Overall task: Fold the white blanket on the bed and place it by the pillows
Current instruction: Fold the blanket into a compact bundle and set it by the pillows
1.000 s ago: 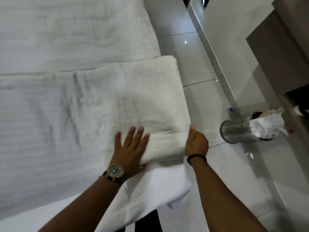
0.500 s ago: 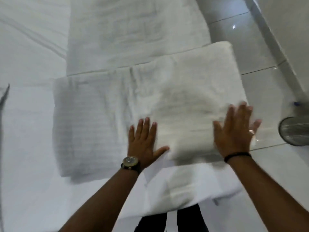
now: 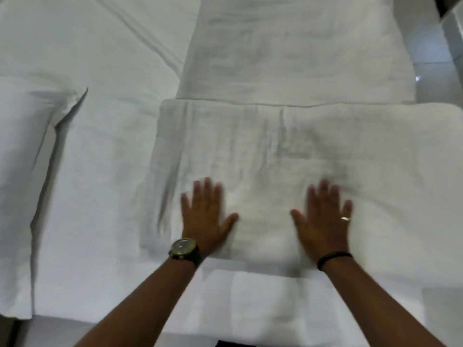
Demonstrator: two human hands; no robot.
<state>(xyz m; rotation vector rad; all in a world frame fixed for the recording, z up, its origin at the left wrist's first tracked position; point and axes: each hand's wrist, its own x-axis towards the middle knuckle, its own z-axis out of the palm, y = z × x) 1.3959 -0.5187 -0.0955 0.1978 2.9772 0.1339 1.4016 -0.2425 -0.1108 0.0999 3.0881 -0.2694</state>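
The white blanket (image 3: 288, 151) lies folded into a thick wide band across the near part of the bed (image 3: 105, 201), with a further flat stretch of it (image 3: 295, 53) running away behind. My left hand (image 3: 205, 216), with a watch on the wrist, rests flat on the band's near left part with fingers spread. My right hand (image 3: 323, 219), wearing a ring and a black wristband, lies flat on it about a hand's width to the right. Neither hand grips the cloth. A white pillow (image 3: 22, 171) lies at the left edge of the bed.
The bed's near edge runs along the bottom, with white sheet hanging over it. Glossy tiled floor (image 3: 441, 71) shows at the upper right beyond the blanket. A dark strip of floor appears at the bottom left corner.
My view has swung left, so the metal bin is out of sight and the pillow has come in. My right hand moved from the blanket's right end onto its top, and both palms now lie flat.
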